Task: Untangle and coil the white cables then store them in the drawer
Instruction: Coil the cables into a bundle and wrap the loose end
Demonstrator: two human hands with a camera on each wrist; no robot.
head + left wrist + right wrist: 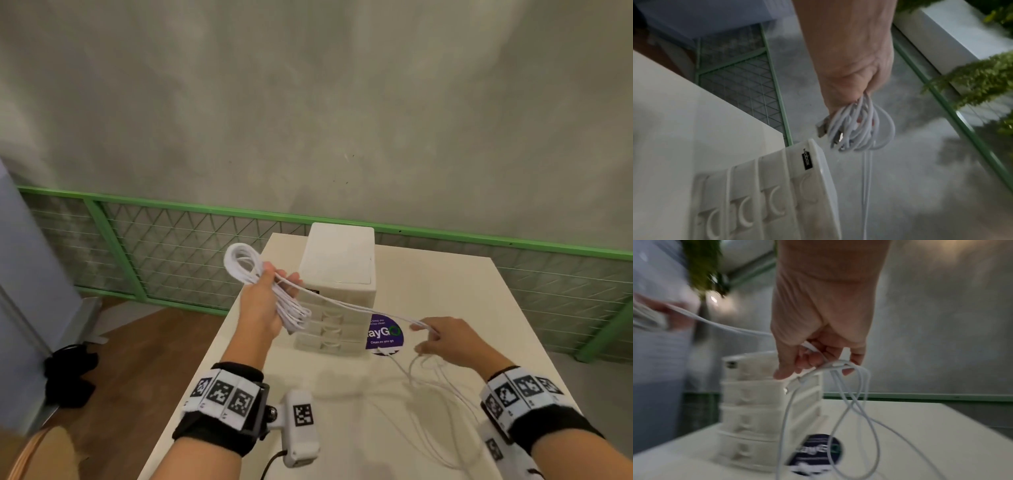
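My left hand (pixel 265 301) grips a bundle of white cable loops (pixel 243 263) above the table's left side, in front of the small white drawer unit (pixel 337 274). In the left wrist view the coil (pixel 857 126) hangs from my fist with a USB plug (pixel 821 128) sticking out. A taut strand (pixel 356 306) runs from the bundle to my right hand (pixel 445 337), which pinches the cable (pixel 836 365) between curled fingers. Loose loops (pixel 442 387) hang from that hand onto the table. All the drawers look closed.
The white table (pixel 445 291) carries a round purple sticker (pixel 385 334) beside the drawer unit. A green mesh railing (pixel 171 233) runs behind the table. A dark bag (pixel 68 373) lies on the wooden floor at left.
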